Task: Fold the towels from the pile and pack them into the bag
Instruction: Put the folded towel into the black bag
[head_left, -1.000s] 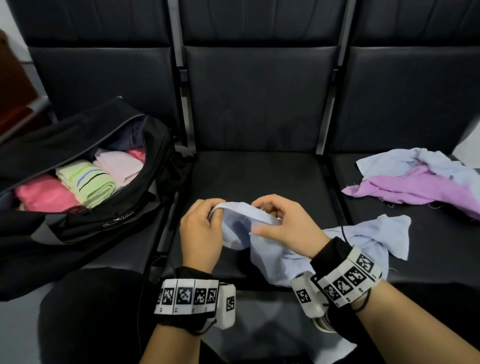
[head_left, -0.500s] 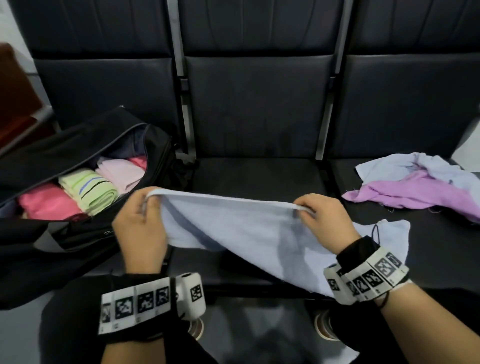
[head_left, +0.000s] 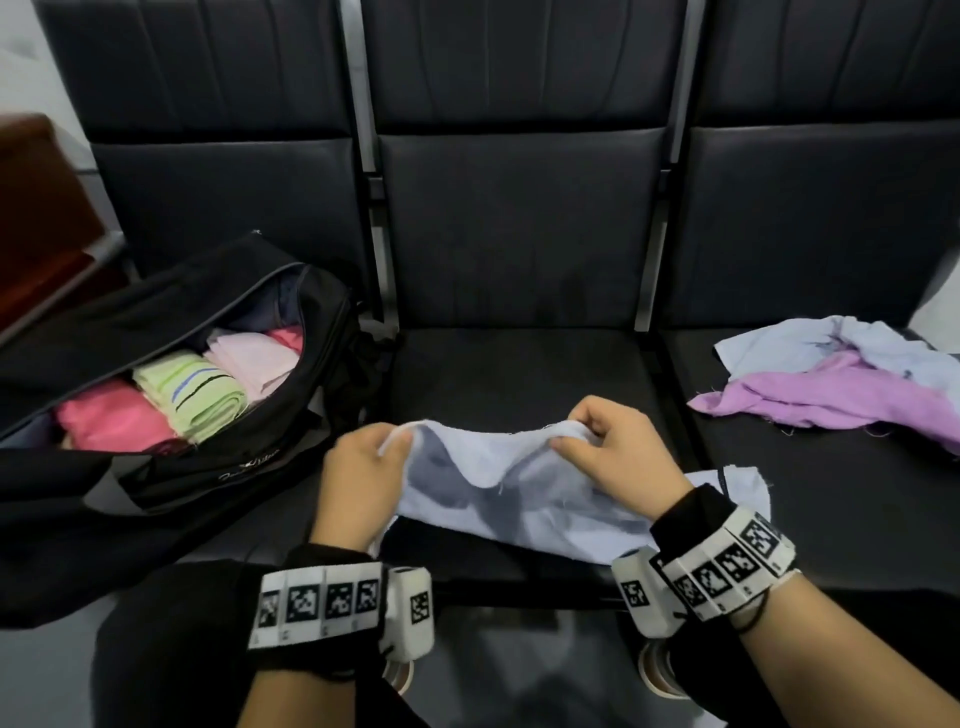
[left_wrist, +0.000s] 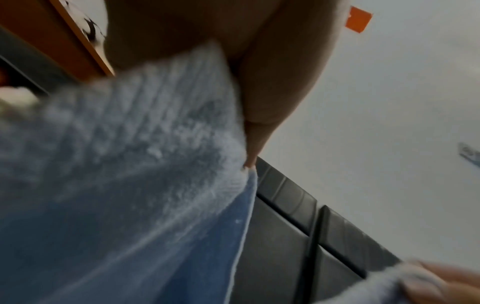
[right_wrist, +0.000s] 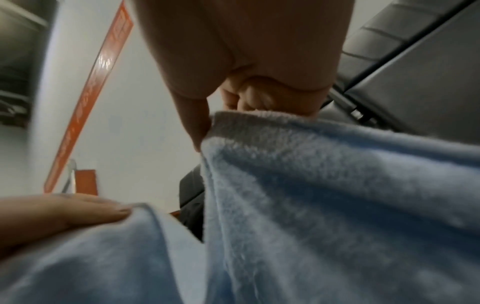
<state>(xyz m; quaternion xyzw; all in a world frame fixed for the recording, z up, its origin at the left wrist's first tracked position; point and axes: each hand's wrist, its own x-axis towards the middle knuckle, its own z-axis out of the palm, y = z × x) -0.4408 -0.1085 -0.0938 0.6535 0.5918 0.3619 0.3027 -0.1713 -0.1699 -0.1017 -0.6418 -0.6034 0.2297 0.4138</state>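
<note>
Over middle seat (head_left: 519, 374) | both hands pinch blue towel (head_left: 519, 499) edge

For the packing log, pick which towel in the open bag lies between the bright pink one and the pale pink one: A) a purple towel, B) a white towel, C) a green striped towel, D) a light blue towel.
C: in the head view the green striped towel sits in the bag between the bright pink towel and the pale pink towel.
</note>
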